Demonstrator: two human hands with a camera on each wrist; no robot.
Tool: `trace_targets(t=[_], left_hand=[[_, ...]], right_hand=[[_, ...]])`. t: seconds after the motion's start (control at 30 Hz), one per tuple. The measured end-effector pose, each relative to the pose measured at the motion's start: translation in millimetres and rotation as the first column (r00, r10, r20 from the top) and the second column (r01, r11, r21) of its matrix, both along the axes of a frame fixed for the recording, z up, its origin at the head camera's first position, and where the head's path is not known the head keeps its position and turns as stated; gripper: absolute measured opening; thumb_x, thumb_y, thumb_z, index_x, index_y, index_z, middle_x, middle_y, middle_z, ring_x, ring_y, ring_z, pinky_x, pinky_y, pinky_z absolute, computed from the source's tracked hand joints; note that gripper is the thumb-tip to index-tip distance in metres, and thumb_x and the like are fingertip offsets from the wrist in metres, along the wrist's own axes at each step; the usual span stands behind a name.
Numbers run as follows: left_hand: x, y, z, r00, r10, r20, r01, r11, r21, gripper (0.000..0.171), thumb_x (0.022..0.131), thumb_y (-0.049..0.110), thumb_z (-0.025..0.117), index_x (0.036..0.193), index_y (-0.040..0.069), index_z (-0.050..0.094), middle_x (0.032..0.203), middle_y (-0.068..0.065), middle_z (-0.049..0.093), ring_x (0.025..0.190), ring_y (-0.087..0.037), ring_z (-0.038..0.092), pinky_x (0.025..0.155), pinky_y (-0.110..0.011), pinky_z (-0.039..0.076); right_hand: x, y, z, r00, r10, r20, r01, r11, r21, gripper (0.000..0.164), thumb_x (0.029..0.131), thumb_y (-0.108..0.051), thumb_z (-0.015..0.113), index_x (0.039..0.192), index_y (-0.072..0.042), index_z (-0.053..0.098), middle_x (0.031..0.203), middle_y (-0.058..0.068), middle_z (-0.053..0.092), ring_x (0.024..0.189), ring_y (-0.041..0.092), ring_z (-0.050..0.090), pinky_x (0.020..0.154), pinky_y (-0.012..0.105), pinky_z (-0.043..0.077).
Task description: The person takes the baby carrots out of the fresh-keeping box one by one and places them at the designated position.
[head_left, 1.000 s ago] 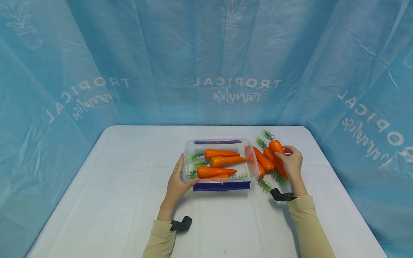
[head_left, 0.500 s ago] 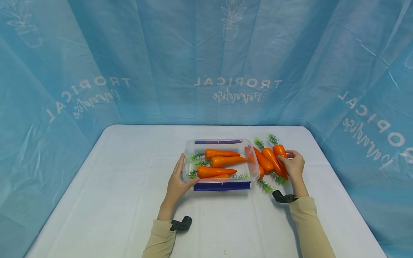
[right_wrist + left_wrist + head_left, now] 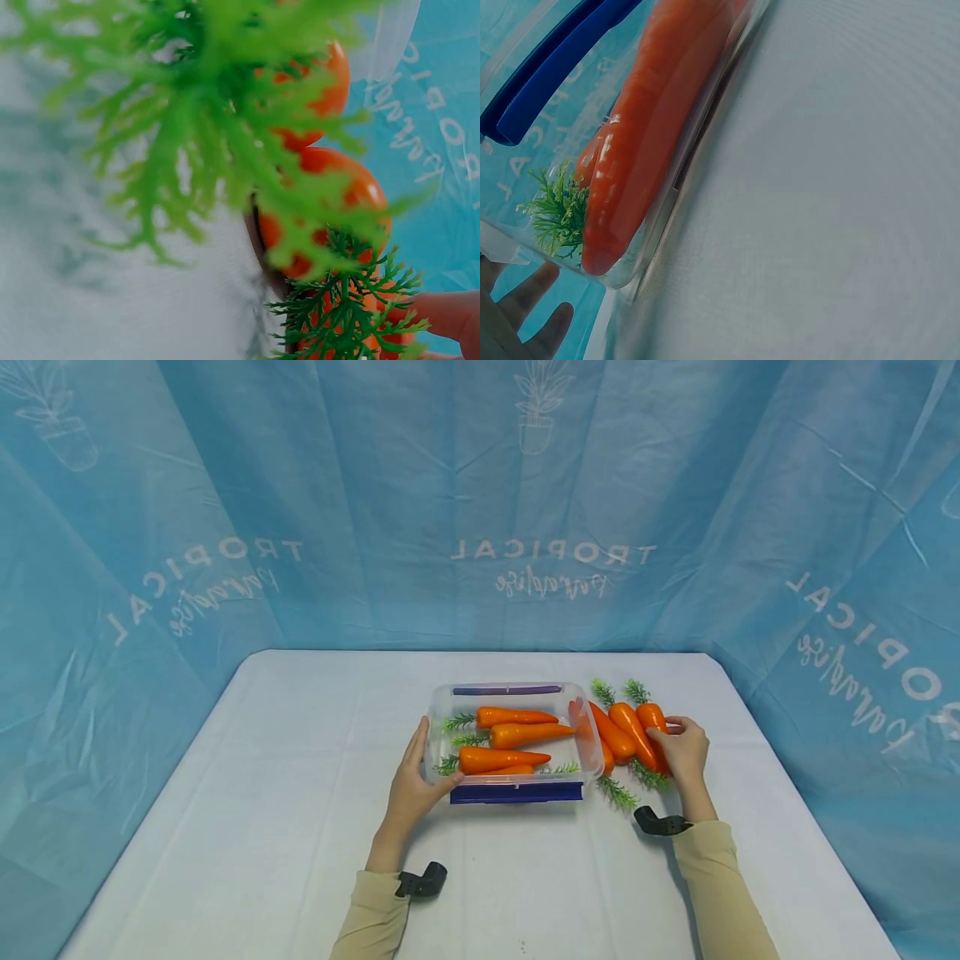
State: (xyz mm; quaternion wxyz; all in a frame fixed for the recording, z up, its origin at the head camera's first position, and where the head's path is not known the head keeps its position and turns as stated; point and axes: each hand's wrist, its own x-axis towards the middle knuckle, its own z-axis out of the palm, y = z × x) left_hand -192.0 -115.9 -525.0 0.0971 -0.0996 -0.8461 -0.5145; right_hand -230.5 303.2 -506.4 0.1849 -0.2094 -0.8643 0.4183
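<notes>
My left hand [image 3: 408, 787] is bracing the near left corner of a clear box [image 3: 517, 701]; my thumb is lying by the near rim, and my other fingers are stretching along the left end, straight rather than curled in. My right hand [image 3: 682, 747] is pinching a carrot [image 3: 651, 717] between thumb and fingers at the right-hand edge of a small heap. Its leafy top [image 3: 637, 692] is pointing away from me. Just beside it, another carrot [image 3: 633, 730] is lying with its greens on the far side too. Two more carrots [image 3: 613, 735] are leaning nearer the box, their leaves pointing towards me. The box is sitting on the white desk [image 3: 300, 827], with one blue latch [image 3: 516, 792] hanging on the side facing me and another [image 3: 506, 691] on the far side. Inside, three orange carrots [image 3: 529, 735] are lying with their tops to the left, and a fourth [image 3: 510, 770] is partly hiding behind the front one. Beyond the desk, a blue curtain [image 3: 375, 610] is hanging.
</notes>
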Motion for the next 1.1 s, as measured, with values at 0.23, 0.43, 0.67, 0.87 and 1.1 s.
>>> trace_targets(t=[0.23, 0.43, 0.67, 0.87, 1.1], left_hand=[[0.9, 1.1, 1.8, 1.000, 0.002, 0.010, -0.002, 1.000, -0.006, 0.100, 0.076, 0.029, 0.076, 0.154, 0.025, 0.014, 0.160, -0.006, 0.020, 0.145, -0.031, 0.027, 0.113, -0.055, 0.028], [1.3, 1.2, 2.2, 1.000, 0.001, 0.014, -0.001, 1.000, -0.010, 0.100, 0.077, 0.030, 0.076, 0.154, 0.025, 0.014, 0.160, -0.006, 0.020, 0.144, -0.032, 0.027, 0.113, -0.055, 0.028], [0.7, -0.4, 0.3, 1.000, -0.007, -0.002, 0.007, 1.000, -0.007, 0.100, 0.076, 0.033, 0.076, 0.154, 0.026, 0.013, 0.160, -0.007, 0.020, 0.144, -0.033, 0.027, 0.112, -0.056, 0.029], [0.0, -0.7, 1.2, 1.000, -0.004, -0.006, 0.004, 1.000, -0.004, 0.100, 0.076, 0.031, 0.076, 0.154, 0.026, 0.014, 0.160, -0.006, 0.020, 0.144, -0.032, 0.029, 0.112, -0.056, 0.031], [0.5, 0.0, 1.1, 1.000, 0.001, 0.003, -0.001, 1.000, -0.003, 0.101, 0.075, 0.031, 0.076, 0.154, 0.027, 0.014, 0.160, -0.006, 0.020, 0.143, -0.032, 0.029, 0.112, -0.056, 0.030]], right_hand=[[2.5, 0.3, -2.2, 1.000, -0.002, 0.030, 0.003, 1.000, -0.014, 0.041, 0.085, -0.018, 0.070, 0.114, 0.010, 0.061, 0.105, 0.032, 0.062, 0.092, 0.040, 0.060, 0.072, 0.036, 0.052], [4.6, -0.1, -2.0, 0.999, -0.003, 0.050, 0.004, 0.999, -0.034, 0.041, 0.086, -0.018, 0.068, 0.115, 0.010, 0.060, 0.109, 0.032, 0.061, 0.096, 0.041, 0.059, 0.084, 0.049, 0.051], [4.5, -7.1, 12.0, 0.999, -0.046, -0.005, 0.045, 0.999, -0.023, 0.037, 0.088, -0.018, 0.064, 0.114, 0.009, 0.062, 0.111, 0.029, 0.062, 0.094, 0.037, 0.057, 0.075, 0.036, 0.048], [2.2, -24.0, 27.5, 0.993, -0.008, -0.118, 0.004, 0.999, -0.036, 0.034, 0.088, -0.016, 0.065, 0.114, 0.006, 0.063, 0.107, 0.026, 0.064, 0.094, 0.034, 0.058, 0.072, 0.028, 0.045], [3.5, -53.9, 44.1, 0.963, 0.141, -0.231, -0.158, 0.986, -0.056, 0.030, 0.088, -0.013, 0.066, 0.113, 0.003, 0.064, 0.110, 0.023, 0.067, 0.095, 0.033, 0.061, 0.068, 0.009, 0.041]])
